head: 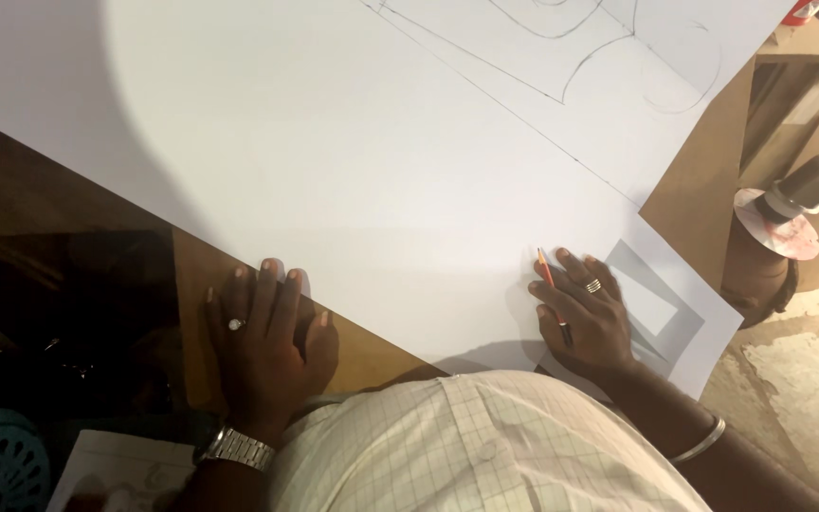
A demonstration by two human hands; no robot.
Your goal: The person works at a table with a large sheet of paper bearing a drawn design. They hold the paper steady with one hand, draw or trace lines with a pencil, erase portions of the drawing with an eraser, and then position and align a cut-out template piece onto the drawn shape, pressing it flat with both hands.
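My left hand is pressing flat, fingers spread, on the white sheet edge | my right hand is gripping a pencil on the sheet | grey-framed paper lying just beyond its fingertips

Big paper sheet lay across tabletop. Left hand rested flat on sheet's near edge & tabletop. Right hand, w/ pencil, sat on sheet's right part, over a smaller sheet. Lamp stood further right.
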